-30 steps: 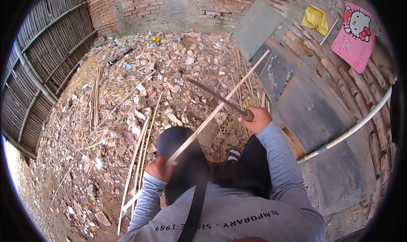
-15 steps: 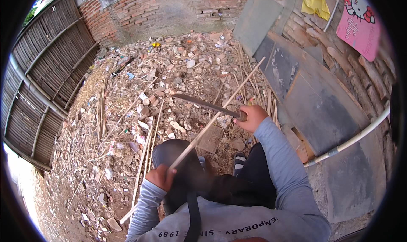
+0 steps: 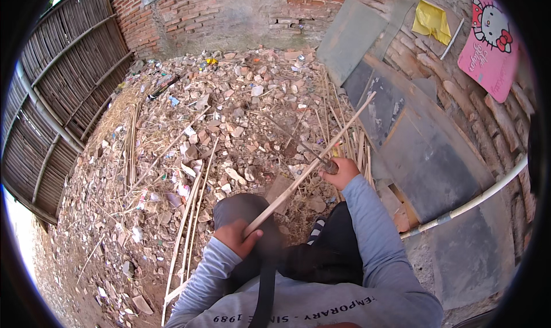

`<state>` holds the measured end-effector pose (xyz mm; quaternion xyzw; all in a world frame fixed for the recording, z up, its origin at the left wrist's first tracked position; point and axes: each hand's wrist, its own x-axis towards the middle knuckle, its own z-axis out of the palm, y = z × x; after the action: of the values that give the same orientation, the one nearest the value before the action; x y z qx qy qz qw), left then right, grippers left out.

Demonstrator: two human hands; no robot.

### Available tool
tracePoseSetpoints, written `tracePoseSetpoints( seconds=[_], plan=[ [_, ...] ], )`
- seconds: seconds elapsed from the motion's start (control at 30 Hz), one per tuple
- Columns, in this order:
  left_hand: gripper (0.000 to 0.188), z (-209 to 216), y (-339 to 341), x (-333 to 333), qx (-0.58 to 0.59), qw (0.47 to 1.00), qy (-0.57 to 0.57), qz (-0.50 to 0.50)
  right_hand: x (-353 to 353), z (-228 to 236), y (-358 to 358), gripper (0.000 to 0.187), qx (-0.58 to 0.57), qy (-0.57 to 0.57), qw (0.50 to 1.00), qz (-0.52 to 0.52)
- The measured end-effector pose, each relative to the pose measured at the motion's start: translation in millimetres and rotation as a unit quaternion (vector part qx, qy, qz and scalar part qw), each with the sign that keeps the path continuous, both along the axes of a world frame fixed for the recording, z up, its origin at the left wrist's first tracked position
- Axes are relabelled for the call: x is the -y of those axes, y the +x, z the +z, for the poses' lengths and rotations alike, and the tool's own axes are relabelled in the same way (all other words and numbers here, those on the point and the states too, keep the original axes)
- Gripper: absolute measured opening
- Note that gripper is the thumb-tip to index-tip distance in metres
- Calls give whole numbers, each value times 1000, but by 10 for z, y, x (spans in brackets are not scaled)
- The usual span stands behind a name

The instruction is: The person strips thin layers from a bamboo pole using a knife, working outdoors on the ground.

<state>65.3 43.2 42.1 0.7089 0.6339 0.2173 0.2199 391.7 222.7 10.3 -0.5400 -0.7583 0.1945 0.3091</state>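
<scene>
My left hand (image 3: pixel 236 239) is closed around a long pale bamboo strip (image 3: pixel 290 191), just above my knee. The strip slants up to the right, and its far end rises past my other hand. My right hand (image 3: pixel 345 173) grips the handle of a machete (image 3: pixel 313 152), whose narrow blade points up and left. Seen nearly edge-on, the blade crosses the strip close to the handle; whether it touches the strip I cannot tell. Below my left wrist, the strip's lower end is partly hidden by my arm.
Several loose bamboo strips (image 3: pixel 190 227) lie left of my knees, and more strips (image 3: pixel 360 147) lie on the right. Broken brick and stone (image 3: pixel 229 130) cover the ground. Dark boards (image 3: pixel 442 156) lean along the right wall beside a pale pole (image 3: pixel 479 199). A bamboo fence (image 3: pixel 54 92) stands left.
My left hand has shifted slightly right with the bamboo strip. The machete has turned, showing a thinner blade with its tip higher. My right hand has moved a little lower and to the right.
</scene>
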Motion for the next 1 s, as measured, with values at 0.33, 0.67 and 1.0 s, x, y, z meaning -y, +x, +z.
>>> tracePoseSetpoints(
  seconds=[0.33, 0.67, 1.0],
  plan=[
    [35, -197, -241, -281, 10, 999, -38, -29, 204, 227, 83, 33, 103, -103, 989, -33],
    [35, -297, -233, -455, 45, 994, -17, -103, 486, 235, 53, 33, 206, -96, 970, -87],
    [37, -480, -261, -338, 53, 996, 44, -62, 511, 246, -100, 32, 170, -28, 980, -100]
  ],
)
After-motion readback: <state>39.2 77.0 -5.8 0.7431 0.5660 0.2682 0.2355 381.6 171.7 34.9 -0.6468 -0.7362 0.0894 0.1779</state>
